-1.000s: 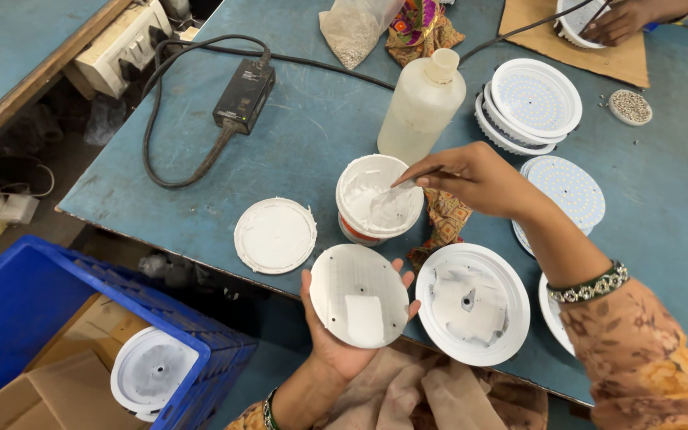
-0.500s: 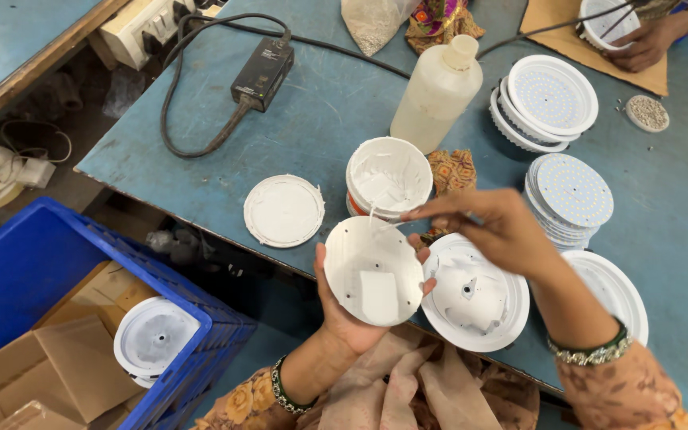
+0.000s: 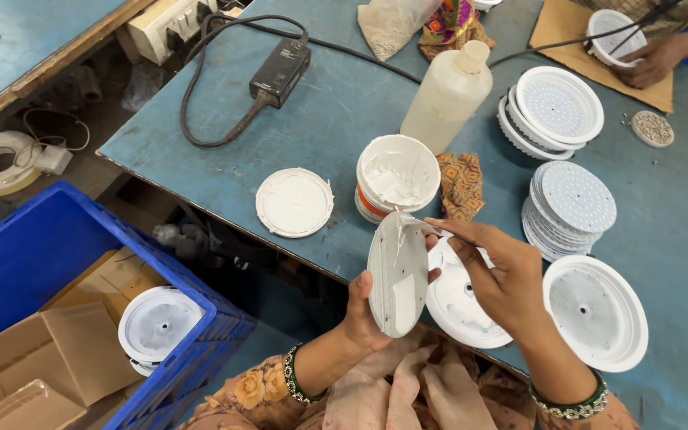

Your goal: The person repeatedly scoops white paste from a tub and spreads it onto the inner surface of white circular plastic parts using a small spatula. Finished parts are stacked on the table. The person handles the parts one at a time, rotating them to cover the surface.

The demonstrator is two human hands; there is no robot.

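My left hand [image 3: 360,312] holds a round white lamp housing [image 3: 397,273] tilted on edge, its inside facing right. My right hand [image 3: 503,279] pinches a small stick [image 3: 417,225] with white paste on it and touches its tip to the housing's upper inside. A small white tub of paste [image 3: 397,175] stands open on the table just above the housing. Below my right hand a second white housing [image 3: 459,306] lies at the table's front edge.
The tub's lid [image 3: 294,202] lies left of it. A plastic bottle [image 3: 447,95], a patterned cloth [image 3: 462,185], stacks of round LED discs [image 3: 573,205] and housings [image 3: 596,312] fill the blue table [image 3: 201,159]. A blue crate [image 3: 49,263] with one housing stands left. Another person's hand [image 3: 653,60] works at the far right.
My right hand has left the paste tub and brought the stick to the housing. My left hand has lifted the housing and tipped it from face-up onto its edge.
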